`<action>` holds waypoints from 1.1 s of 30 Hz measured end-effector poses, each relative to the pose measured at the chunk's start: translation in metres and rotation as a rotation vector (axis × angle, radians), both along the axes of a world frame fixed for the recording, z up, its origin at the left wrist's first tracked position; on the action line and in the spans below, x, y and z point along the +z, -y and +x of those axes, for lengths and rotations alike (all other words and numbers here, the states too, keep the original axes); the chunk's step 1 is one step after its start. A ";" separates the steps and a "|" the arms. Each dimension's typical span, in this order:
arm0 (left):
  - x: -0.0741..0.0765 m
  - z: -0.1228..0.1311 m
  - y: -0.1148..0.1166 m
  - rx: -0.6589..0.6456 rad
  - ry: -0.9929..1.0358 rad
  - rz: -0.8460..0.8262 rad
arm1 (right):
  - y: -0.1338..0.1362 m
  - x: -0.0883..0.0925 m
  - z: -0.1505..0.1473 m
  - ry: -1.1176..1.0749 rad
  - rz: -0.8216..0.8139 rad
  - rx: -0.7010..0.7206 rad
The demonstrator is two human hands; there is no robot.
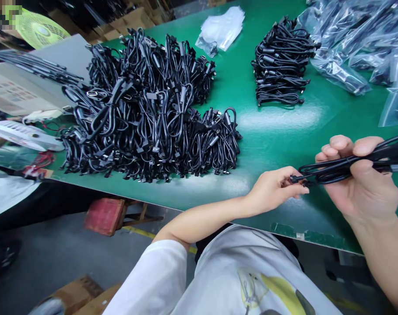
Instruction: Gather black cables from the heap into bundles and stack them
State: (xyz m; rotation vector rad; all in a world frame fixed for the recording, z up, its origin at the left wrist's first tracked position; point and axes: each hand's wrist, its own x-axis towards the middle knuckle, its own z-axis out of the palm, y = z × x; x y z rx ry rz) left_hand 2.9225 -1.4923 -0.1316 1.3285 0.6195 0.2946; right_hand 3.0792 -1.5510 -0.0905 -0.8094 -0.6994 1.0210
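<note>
A folded bundle of black cable [336, 171] is held above the green table [267, 144] near its front edge, at the right. My right hand [366, 183] is closed round the bundle, thumb and fingers pressing on its middle. At its left end, my left hand [277, 188] pinches a small black connector between thumb and fingers. The bundle's other end runs out of view at the right edge.
A large heap of black cable bundles [146, 122] covers the table's left part. A neater stack of bundles [280, 65] lies at the back right, beside bagged cables [346, 48]. Clear plastic bags [223, 28] lie at the back. A red stool [105, 215] stands below.
</note>
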 end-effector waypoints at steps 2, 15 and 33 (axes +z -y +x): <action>0.001 0.000 0.000 -0.003 -0.001 -0.005 | 0.001 0.000 0.000 0.020 0.020 0.011; 0.009 0.000 -0.001 -0.005 -0.025 0.155 | 0.008 -0.001 0.005 0.019 -0.008 0.010; 0.046 -0.027 -0.043 0.049 -0.228 0.937 | -0.027 -0.020 0.022 0.054 -0.479 0.000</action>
